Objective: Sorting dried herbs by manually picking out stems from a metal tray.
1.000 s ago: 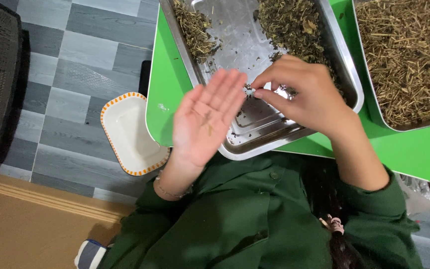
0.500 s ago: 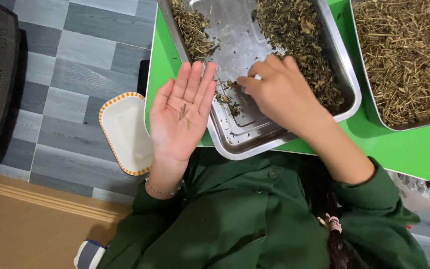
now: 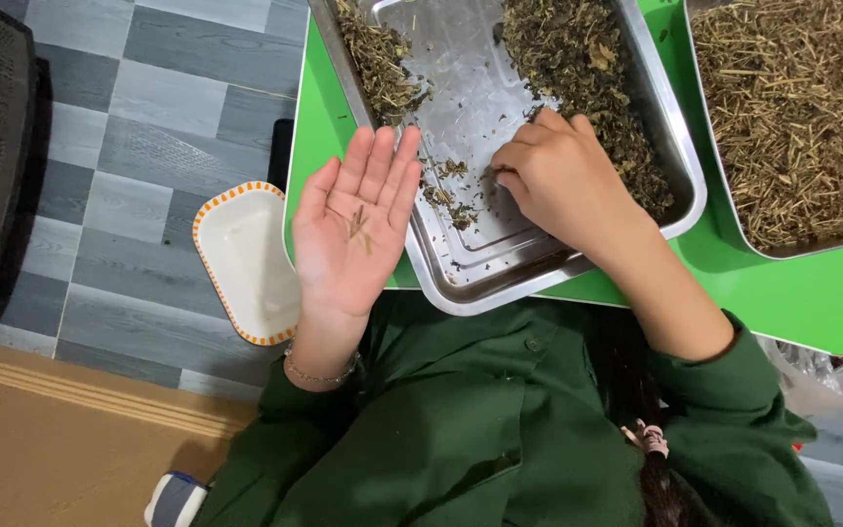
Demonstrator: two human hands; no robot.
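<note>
I read the left hand (image 3: 353,229) as fully open, palm up and flat, fingers together over the near-left rim of the shallow rectangular stainless-steel tray (image 3: 461,283); it grips nothing, but a few thin brown stem pieces (image 3: 358,226) lie loose in the hollow of the palm, which I judge is held level so they do not roll off. The right hand (image 3: 563,181) rests inside the tray, knuckles up and fingers curled down; its grip looks pinched at the small scatter of dried green leaf bits (image 3: 446,190) on the bare tray floor, though I cannot tell whether it has hold of any. Outward, a larger heap of dark dried herb (image 3: 587,68) fills the tray's right side; a second metal tray of pale straw-like stems (image 3: 792,107) sits just beside it on the bright green surface (image 3: 792,283); a white dish with an orange-dotted rim (image 3: 246,259) lies on the grey tiled floor (image 3: 119,127) below the left hand.
</note>
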